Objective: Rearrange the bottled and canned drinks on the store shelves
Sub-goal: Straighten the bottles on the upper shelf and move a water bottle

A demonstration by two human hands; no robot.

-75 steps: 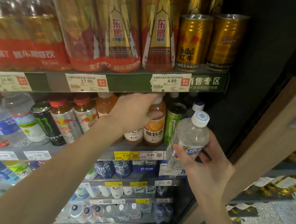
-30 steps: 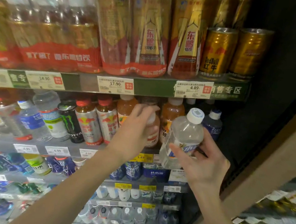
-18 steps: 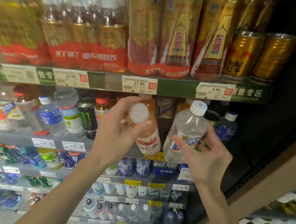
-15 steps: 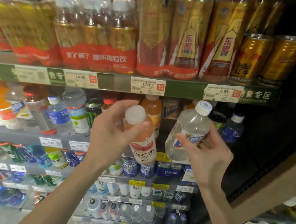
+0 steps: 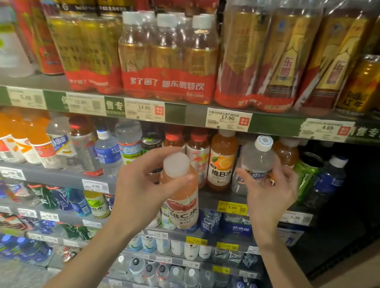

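My left hand [image 5: 143, 186] grips a pink-orange drink bottle [image 5: 181, 204] with a white cap, held clear of the shelf in front of the second row. My right hand [image 5: 272, 193] holds a clear water bottle [image 5: 254, 163] with a white cap and a blue-and-white label, its base at the second shelf [image 5: 210, 197], just right of an orange vitamin-drink bottle [image 5: 221, 161]. A green can [image 5: 306, 176] and a dark blue bottle [image 5: 327, 181] stand further right on that shelf.
The top shelf carries shrink-wrapped packs of golden drink bottles [image 5: 169, 59] and gold cans [image 5: 362, 88]. Orange bottles [image 5: 19, 138], water bottles and red-capped bottles fill the second shelf's left part. Lower shelves hold blue and white bottles. A dark cabinet wall [image 5: 373, 196] closes the right side.
My left hand has pulled the pink-orange bottle off the second shelf and toward me. My right hand has moved the water bottle in toward the shelf gap. The view shifted left.
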